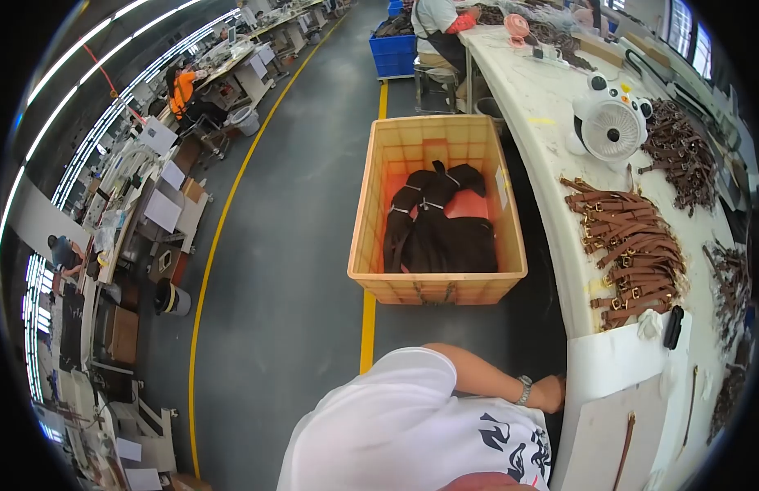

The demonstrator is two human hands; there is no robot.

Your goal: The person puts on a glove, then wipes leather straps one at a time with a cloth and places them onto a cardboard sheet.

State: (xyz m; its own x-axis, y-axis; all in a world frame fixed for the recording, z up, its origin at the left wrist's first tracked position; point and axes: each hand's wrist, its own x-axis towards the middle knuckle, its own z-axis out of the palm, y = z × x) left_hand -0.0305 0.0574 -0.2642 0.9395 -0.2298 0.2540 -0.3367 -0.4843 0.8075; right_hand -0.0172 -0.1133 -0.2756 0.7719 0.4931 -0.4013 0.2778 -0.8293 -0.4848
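At the edge of the surface (551,204) sits your left grip (548,394), metal watch (524,390) on the wrist; fingertips hidden, can't tell whether apart or together. Just past your grip, one thin brown strap (629,430) lies on a grey board (592,442). To the grip's left, brown buckled straps (629,250) overlap, piled; farther left, white animal-shaped fan (613,127). Well apart, yellow crate (441,289) holds dark bundles (449,241).

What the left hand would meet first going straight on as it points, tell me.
Most likely the edge of the worktable, where a white sheet lies. The left hand looks close to it; its fingertips are hidden, so contact is unclear.
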